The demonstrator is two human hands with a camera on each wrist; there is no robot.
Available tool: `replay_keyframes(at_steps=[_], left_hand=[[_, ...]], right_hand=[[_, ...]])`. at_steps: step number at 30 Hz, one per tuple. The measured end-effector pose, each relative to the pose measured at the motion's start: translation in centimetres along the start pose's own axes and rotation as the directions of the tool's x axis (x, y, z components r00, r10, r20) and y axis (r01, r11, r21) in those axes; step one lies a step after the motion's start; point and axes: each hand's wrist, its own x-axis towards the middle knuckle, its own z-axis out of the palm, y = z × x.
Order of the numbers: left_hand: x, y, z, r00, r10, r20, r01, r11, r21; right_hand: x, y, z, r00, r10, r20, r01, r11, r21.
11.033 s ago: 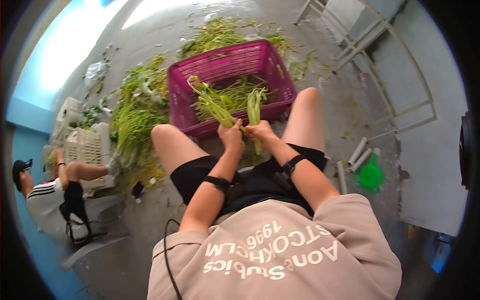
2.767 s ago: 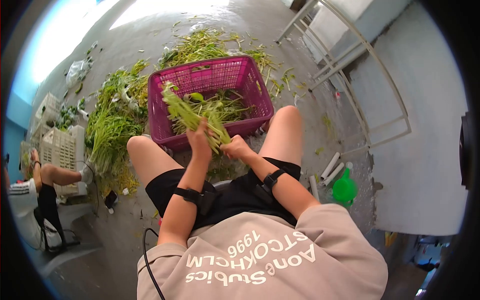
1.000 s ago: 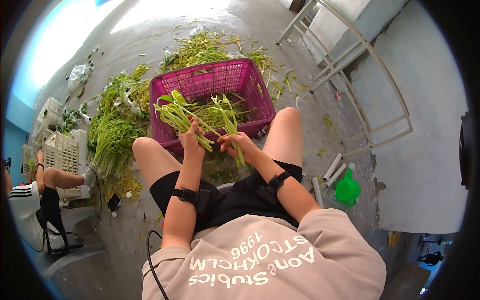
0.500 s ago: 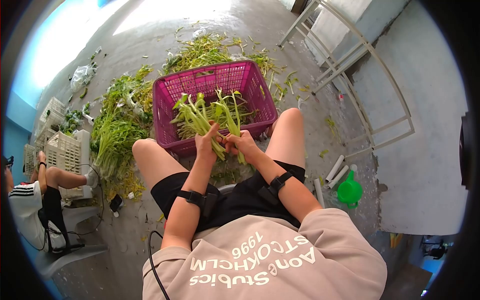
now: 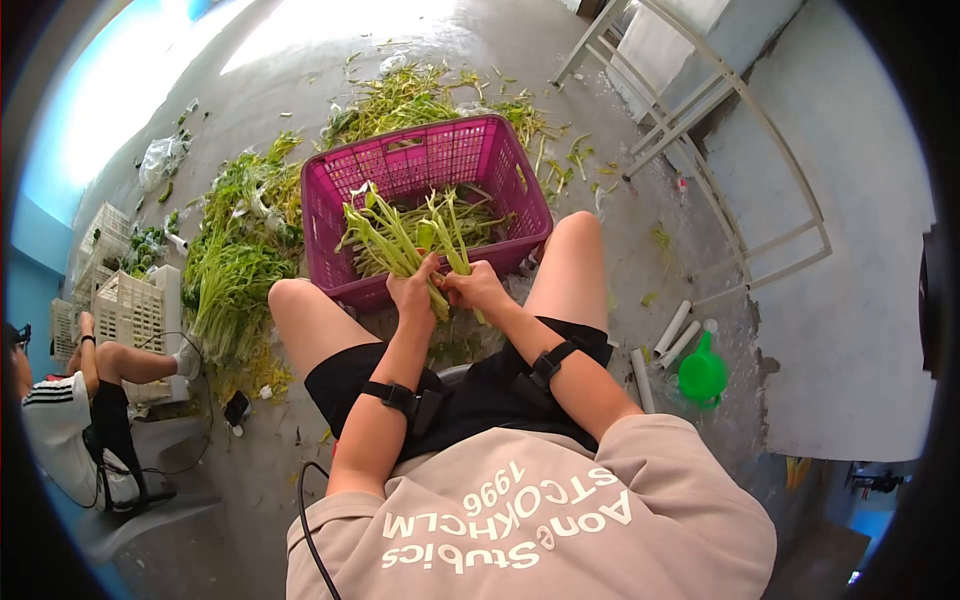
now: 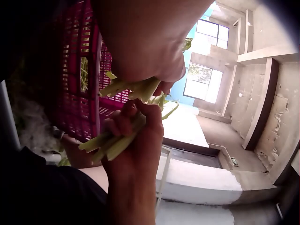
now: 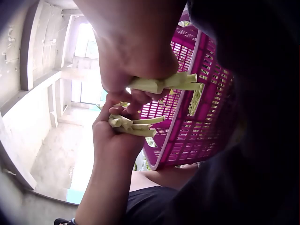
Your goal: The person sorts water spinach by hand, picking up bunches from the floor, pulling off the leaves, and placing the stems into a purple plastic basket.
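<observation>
My left hand (image 5: 413, 288) grips a bunch of pale green leafy stalks (image 5: 388, 240) over the near edge of the magenta crate (image 5: 335, 289). Close beside it, my right hand (image 5: 478, 287) holds a smaller bunch of stalks (image 5: 456, 238). The fingers of both hands meet or nearly meet between the bunches. In the right wrist view, cut stalk ends (image 7: 185, 82) stick out of one hand and more ends (image 7: 136, 126) out of the other. More green stalks (image 5: 486, 222) lie inside the crate.
Heaps of greens (image 5: 235, 290) lie on the floor left of the crate and beyond it. A person (image 5: 60, 420) sits at the far left by cream crates (image 5: 130, 312). At the right are white tubes (image 5: 673, 328), a green scoop (image 5: 703, 375) and a metal frame (image 5: 738, 90).
The two hands have come closer together, the left one moving right. Both bunches now stand side by side over the crate, where a second ago they were apart.
</observation>
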Motion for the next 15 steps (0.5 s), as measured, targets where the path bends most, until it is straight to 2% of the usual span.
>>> replay_keyframes(at_steps=[1, 3, 4, 6, 7, 9, 11, 13, 14, 15], left_hand=[[0.2, 0.1, 0.1, 1.0, -0.001, 0.003, 0.001, 1.0, 0.007], [0.0, 0.5, 0.6, 0.997, 0.048, -0.059, -0.047, 0.999, 0.023], [0.2, 1.0, 0.7, 0.997, 0.048, -0.058, -0.046, 0.999, 0.026], [1.2, 2.9, 0.4, 0.986, 0.132, -0.104, -0.144, 0.982, -0.122], [1.2, 3.8, 0.0, 0.988, 0.128, -0.09, -0.138, 0.984, -0.116], [1.0, 5.2, -1.1, 0.998, 0.049, 0.047, -0.041, 0.988, -0.149], [1.2, 4.8, -1.5, 0.999, 0.032, 0.043, -0.026, 0.991, -0.131], [1.2, 3.9, -1.2, 0.997, -0.074, 0.019, 0.074, 0.997, -0.017], [1.1, 3.4, -0.6, 0.997, -0.083, -0.01, 0.083, 0.995, 0.059], [1.0, 3.2, -0.3, 0.997, -0.074, -0.022, 0.075, 0.996, 0.043]], right_hand=[[0.4, 0.4, 0.1, 1.0, -0.001, -0.002, 0.001, 1.0, 0.008], [1.4, 2.1, -0.2, 0.988, -0.072, -0.138, 0.041, 0.975, -0.22], [1.7, 2.7, -0.6, 0.988, -0.072, -0.139, 0.041, 0.975, -0.216], [2.5, 3.7, -1.5, 0.995, 0.021, -0.096, -0.051, 0.947, -0.316], [2.4, 3.5, -1.6, 0.994, 0.019, -0.108, -0.051, 0.951, -0.306], [1.7, 2.4, -1.5, 0.999, -0.036, 0.034, 0.037, 0.999, -0.018], [0.2, 0.8, -1.1, 0.999, -0.029, 0.021, 0.029, 0.999, 0.017], [-0.2, 0.4, -0.8, 0.999, -0.018, 0.034, 0.017, 0.999, 0.034], [0.1, 0.6, -0.9, 1.0, -0.008, 0.005, 0.007, 0.999, 0.05], [0.3, 0.8, -1.2, 1.0, 0.004, -0.029, -0.002, 0.998, 0.067]])
